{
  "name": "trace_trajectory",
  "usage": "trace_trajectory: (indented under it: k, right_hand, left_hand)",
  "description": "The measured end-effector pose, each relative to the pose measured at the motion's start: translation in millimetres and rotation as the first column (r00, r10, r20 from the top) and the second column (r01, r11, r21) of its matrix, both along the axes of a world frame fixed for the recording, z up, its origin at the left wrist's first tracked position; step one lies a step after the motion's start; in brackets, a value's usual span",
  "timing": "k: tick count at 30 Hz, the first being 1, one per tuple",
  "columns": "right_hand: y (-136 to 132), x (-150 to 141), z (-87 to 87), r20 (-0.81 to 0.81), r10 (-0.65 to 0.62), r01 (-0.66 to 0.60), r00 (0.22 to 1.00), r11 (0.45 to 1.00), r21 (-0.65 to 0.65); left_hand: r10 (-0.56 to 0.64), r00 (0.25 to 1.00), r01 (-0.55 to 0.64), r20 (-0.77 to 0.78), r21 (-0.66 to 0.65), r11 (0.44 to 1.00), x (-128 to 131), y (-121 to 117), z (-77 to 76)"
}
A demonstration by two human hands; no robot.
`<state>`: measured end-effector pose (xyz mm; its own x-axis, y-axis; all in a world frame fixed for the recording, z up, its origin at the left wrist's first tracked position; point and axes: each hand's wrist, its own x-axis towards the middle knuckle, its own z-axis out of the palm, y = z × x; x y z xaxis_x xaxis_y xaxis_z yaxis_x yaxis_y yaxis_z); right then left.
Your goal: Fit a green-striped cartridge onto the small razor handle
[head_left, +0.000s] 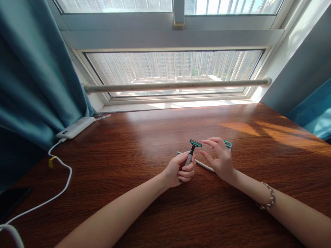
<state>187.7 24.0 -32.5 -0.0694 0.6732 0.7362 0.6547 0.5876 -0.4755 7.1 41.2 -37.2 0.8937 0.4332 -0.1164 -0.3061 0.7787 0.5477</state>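
Note:
My left hand (pixel 181 168) is wrapped round the grey and black handle of a razor (pixel 189 159), held tilted with its green and black head at the top. Just right of that head is my right hand (pixel 219 159), its thumb and fingers apart and holding nothing. Behind both hands a white toothbrush (pixel 205 166) lies on the table, its bristles showing left of the razor and part of its handle hidden. Partly covered by my right hand is a pack with green strips (pixel 228 145), which looks like razor cartridges.
The brown wooden table (pixel 144 137) reaches to the window sill. At the back left a white power strip or adapter (pixel 76 127) with a white cable (pixel 70 175) lies by a blue curtain (pixel 38 62). A dark flat object (pixel 14 199) is at the left edge.

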Motion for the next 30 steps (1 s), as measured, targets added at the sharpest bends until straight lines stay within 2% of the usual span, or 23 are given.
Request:
trace_trajectory:
  k: [14,22,26,30]
  right_hand:
    - [-3,0,5.6,-0.041,0.081,-0.082,0.996,0.996,-0.024]
    - [-2,-1,11.6,-0.123,0.143,-0.159,0.982,0.979,-0.129]
    - [-1,-4,8.0,-0.261,0.144,-0.196,0.955,0.962,-0.188]
    - [1,-9,-1.2,-0.521,0.172,-0.356,0.836,0.893,-0.276]
  left_hand:
    - [0.038,0.998,-0.032,-0.047,0.128,0.991,3,-5,1.7]
    - [0.061,0.997,-0.052,-0.048,0.181,0.982,3,-5,-2.4]
    - [0.126,0.991,-0.113,-0.036,0.248,0.962,6,-7,-3.6]
    - [0.245,0.969,-0.22,-0.012,0.396,0.891,10,-10,-8.1]
